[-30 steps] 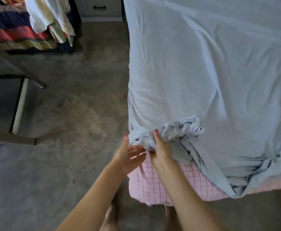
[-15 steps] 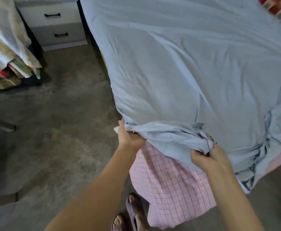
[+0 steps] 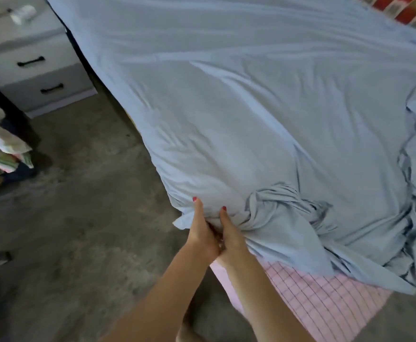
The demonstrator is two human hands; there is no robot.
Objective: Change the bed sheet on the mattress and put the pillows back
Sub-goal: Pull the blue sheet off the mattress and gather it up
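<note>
A light blue bed sheet (image 3: 239,99) is spread over the mattress, wrinkled and bunched along the near edge. The mattress (image 3: 325,299) shows at its near corner as pink fabric with a thin check pattern, uncovered below the sheet's hem. My left hand (image 3: 200,233) and my right hand (image 3: 229,233) sit side by side at that corner, both gripping the gathered edge of the sheet with thumbs on top and fingers hidden underneath. No pillows are in view.
A white nightstand (image 3: 36,77) with two dark-handled drawers stands at the far left beside the bed. A pile of folded cloths (image 3: 2,149) lies at the left edge. Grey concrete floor (image 3: 83,230) fills the left half. A red patterned fabric (image 3: 404,8) shows top right.
My right hand has come back from further right along the hem to sit beside my left hand at the corner. The view has shifted, showing more of the bed.
</note>
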